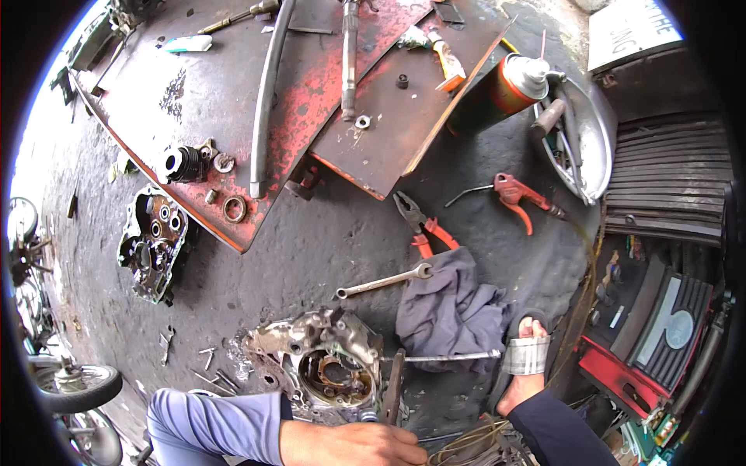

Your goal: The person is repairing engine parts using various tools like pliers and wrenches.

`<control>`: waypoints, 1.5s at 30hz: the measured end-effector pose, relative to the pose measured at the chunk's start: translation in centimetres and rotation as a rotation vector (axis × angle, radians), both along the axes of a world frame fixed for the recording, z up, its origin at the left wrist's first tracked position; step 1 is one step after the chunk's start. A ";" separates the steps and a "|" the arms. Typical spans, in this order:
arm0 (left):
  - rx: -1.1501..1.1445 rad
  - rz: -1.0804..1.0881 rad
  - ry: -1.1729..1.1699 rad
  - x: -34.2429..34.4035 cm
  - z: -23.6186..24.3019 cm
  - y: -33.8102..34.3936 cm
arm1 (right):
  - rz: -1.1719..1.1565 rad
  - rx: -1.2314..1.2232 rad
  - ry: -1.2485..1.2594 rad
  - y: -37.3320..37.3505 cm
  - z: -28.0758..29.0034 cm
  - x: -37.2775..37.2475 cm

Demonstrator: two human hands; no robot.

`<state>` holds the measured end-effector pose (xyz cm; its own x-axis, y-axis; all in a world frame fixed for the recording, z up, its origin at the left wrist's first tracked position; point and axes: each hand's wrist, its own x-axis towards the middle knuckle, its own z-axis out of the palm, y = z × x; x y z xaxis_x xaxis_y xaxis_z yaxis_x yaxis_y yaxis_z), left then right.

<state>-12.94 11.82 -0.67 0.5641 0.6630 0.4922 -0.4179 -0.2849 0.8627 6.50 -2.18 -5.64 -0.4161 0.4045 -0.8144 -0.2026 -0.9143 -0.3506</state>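
Observation:
My left hand [353,444] reaches in from the lower left, back of the hand up, its fingers curled. What they close on is hidden at the lower edge; a small bluish-silver end shows beside the knuckles. Just beyond it lies an open metal engine crankcase half [311,349] with a large round bore. A worn flat brown bar [394,380] stands between hand and casing. A thin metal rod [447,358] extends rightward from the casing. Past it are a crumpled grey rag [451,303] and a combination wrench [385,281]. My right hand is not in view.
Red-handled pliers [423,225] and a red air blow gun [517,198] lie beyond the rag. Another casing [151,245] rests left, by a red metal sheet [299,93] with parts. A spray can [505,89] stands near a metal tray [594,147]. A sandalled foot [527,357] is at right.

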 end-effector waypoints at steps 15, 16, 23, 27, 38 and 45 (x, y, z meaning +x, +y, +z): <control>0.462 0.378 0.384 2.5 0.7 -1.7 | 1.180 0.883 -0.649 26.5 9.7 4.3; 0.366 0.358 0.633 0.3 -1.4 -1.4 | 1.246 0.549 -0.702 28.2 11.1 6.2; -0.063 0.488 1.383 -1.7 -5.1 -0.4 | 1.660 1.335 -1.051 33.0 3.0 14.9; -0.112 0.363 1.531 1.4 -7.0 -1.1 | 1.297 1.877 -1.003 31.8 -1.4 8.2; -0.257 0.530 1.538 2.9 -5.5 -2.6 | 1.169 1.730 -0.225 32.2 -8.1 -1.9; -0.285 0.601 1.607 3.9 -6.6 -1.8 | 1.014 1.212 -0.245 32.8 0.6 8.0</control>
<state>-9.06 10.03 -7.29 -0.0042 0.9052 -0.4250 0.9332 0.1563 0.3237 14.51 30.60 -5.00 -0.8162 0.4829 -0.3171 0.4553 0.1998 -0.8676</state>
